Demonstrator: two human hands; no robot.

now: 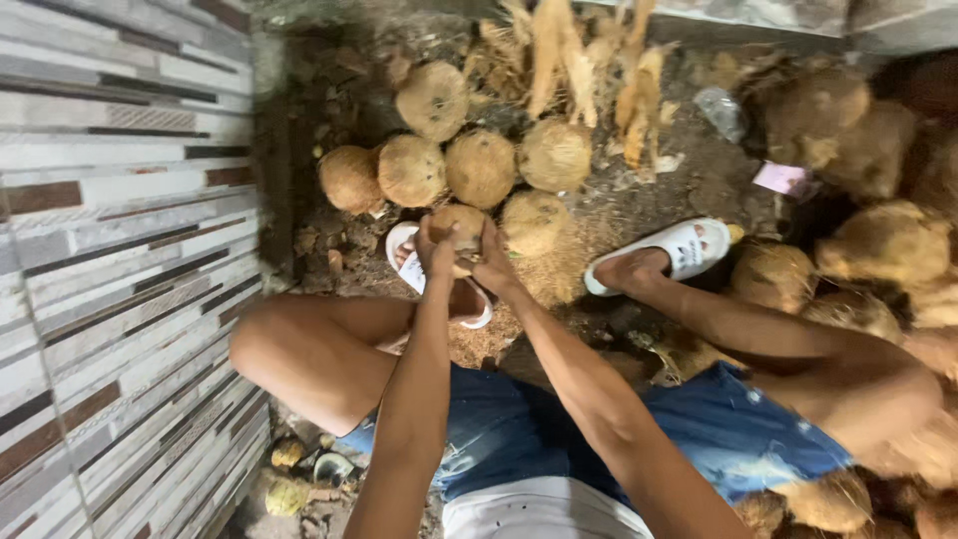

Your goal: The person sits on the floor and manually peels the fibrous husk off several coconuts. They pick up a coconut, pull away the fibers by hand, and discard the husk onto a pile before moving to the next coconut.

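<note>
Both my hands close on one husked brown coconut (458, 225) held low in front of me, above my left foot. My left hand (436, 252) grips its left side and my right hand (493, 262) grips its right side. Just beyond it lies a cluster of several round husked coconuts (480, 167) on the dirt ground. My legs are spread, in blue denim shorts (519, 429), with white slip-on sandals (689, 246) on my feet.
A striped tiled wall (120, 250) runs along the left. Torn husk strips (579, 60) pile at the back. Unhusked coconuts (878, 240) heap on the right, and more lie by my right thigh (828, 499). Husk fibre and scraps (299, 479) litter the ground.
</note>
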